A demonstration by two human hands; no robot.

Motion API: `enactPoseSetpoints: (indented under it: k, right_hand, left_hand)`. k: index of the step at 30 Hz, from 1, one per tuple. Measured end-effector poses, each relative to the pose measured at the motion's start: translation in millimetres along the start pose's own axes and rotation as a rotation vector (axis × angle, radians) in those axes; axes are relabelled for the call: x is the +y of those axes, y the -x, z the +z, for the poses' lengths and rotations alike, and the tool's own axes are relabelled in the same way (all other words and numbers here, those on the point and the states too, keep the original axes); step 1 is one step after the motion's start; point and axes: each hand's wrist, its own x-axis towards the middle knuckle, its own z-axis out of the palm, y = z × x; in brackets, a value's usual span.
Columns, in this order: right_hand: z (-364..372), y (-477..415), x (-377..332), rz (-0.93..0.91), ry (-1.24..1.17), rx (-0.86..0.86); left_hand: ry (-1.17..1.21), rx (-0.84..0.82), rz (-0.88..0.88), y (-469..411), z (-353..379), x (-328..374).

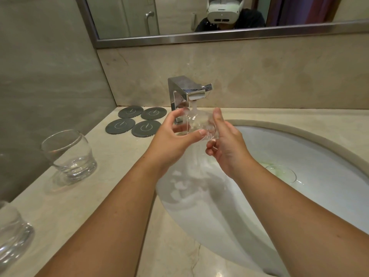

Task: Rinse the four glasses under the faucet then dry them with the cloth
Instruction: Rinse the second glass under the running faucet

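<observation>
While water runs from the faucet (186, 92) into the sink (319, 156), the left hand (173, 138) and right hand (225, 144) both grip one glass (199, 124) under the stream. A second glass (69, 154) and a third glass (12, 232) stand on the tabletop (119, 176) to the left, four dark coasters (135, 120) beyond them.

**A bathroom vanity**

You are standing at a bathroom vanity. A white oval basin (299, 156) is set under a pale stone counter (123, 176), and a square chrome faucet (179, 90) runs water at its far edge. On the far wall hangs a metal-framed mirror (175, 17). In it you can see a glass shower door (135, 15) with a bar handle. Four dark round coasters (120, 125) lie far left on the counter, and drinking glasses (69, 154) stand nearer on the left.
</observation>
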Motion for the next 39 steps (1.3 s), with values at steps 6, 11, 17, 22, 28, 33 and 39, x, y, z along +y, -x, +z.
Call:
enactPoseSetpoints:
  k: [6, 11, 17, 22, 28, 33, 39]
  right_hand:
    - [-1.8, 0.0, -1.8, 0.027, -0.076, -0.124]
    - [-1.3, -2.5, 1.9, -0.052, -0.070, -0.106]
    - [-0.8, 0.0, -0.5, -0.038, -0.083, -0.016]
    - [-1.5, 0.2, -1.8, 0.031, -0.018, -0.024]
    - [-1.6, 0.3, -1.8, 0.037, -0.094, -0.140]
    - [-1.2, -0.9, -0.7, -0.027, -0.112, -0.069]
    - [-2.4, -1.4, -0.9, 0.013, -0.083, -0.027]
  left_hand:
    - [0.175, 0.024, -0.074, -1.7, 1.4, 3.5]
    - [0.165, 0.033, -0.060, -3.2, 1.9, 0.0]
    - [-0.050, -0.049, 0.039, 0.3, -1.0, -0.5]
    - [-0.097, 0.015, 0.091, 1.1, 0.9, 2.7]
    - [0.058, 0.077, 0.007, -5.5, 2.5, -0.6]
    - [0.081, 0.018, -0.025, -4.5, 2.0, -1.9]
    - [-0.031, 0.023, 0.046, -0.9, -1.5, 1.5]
